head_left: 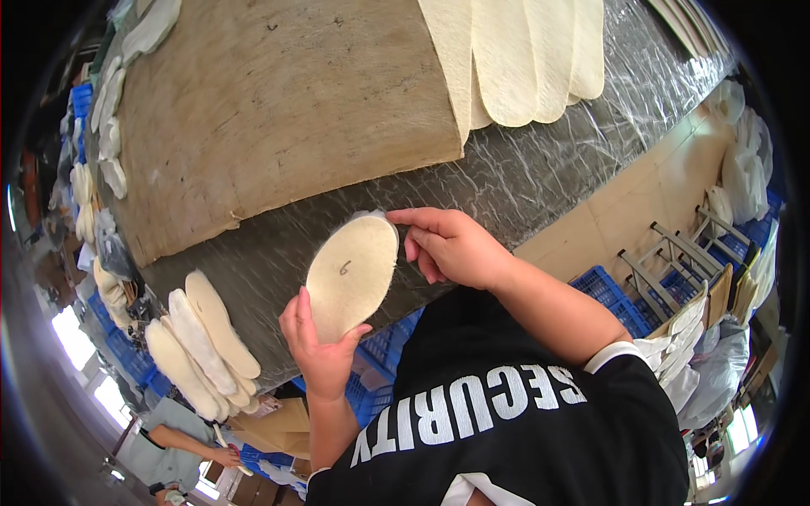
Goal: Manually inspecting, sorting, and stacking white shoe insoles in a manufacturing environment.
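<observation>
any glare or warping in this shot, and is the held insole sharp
Head view: the plastic sheeting shines with glare at upper right; head view: the window at lower left is blown out white; head view: shapes bend toward a black rim; head view: the held insole looks reasonably sharp.

A: Where can writing be read?
B: In 2 places. Near the middle of the frame, a cream oval insole (352, 291) carries 1 small handwritten digit (345, 267), a thin, dark stroke on its upward face.
A: And the other?
B: At lower centre, the black shirt (540, 455) bears 1 word in large white block capitals (450, 413).
A: Which way up?
B: Upside down in the frame, starting from the right.
</observation>
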`<state>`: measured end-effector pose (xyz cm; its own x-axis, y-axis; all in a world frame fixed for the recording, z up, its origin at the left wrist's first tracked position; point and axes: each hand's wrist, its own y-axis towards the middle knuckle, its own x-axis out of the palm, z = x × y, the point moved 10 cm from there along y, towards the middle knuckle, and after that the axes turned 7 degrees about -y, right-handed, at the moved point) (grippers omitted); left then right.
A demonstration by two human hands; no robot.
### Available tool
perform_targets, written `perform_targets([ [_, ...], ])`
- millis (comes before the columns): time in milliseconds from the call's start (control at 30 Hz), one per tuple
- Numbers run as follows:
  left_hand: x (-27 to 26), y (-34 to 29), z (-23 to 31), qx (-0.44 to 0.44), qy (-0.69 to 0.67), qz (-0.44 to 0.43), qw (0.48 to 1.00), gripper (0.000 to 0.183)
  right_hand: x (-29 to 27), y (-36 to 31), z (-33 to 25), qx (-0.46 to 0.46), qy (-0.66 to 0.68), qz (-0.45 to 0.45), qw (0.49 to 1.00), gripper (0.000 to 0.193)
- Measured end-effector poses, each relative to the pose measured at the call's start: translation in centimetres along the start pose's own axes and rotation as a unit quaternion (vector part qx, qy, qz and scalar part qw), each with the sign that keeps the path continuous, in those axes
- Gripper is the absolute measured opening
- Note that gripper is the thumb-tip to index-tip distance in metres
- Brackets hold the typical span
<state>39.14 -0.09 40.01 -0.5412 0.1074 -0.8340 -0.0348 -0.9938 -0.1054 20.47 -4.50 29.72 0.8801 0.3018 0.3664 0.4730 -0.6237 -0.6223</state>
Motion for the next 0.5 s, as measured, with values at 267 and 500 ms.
perform_targets([
  [267,0.15,0.08,0.03,0.007,0.010,-0.004,1.000,0.095,0.19,0.13,0.14,0.005,0.008,-0.015,1.000,0.038],
  [500,0.20,0.37,0.15,0.013,0.026,-0.008,1.000,0.095,0.20,0.13,0.09,0.007,0.009,-0.019,1.000,0.038],
])
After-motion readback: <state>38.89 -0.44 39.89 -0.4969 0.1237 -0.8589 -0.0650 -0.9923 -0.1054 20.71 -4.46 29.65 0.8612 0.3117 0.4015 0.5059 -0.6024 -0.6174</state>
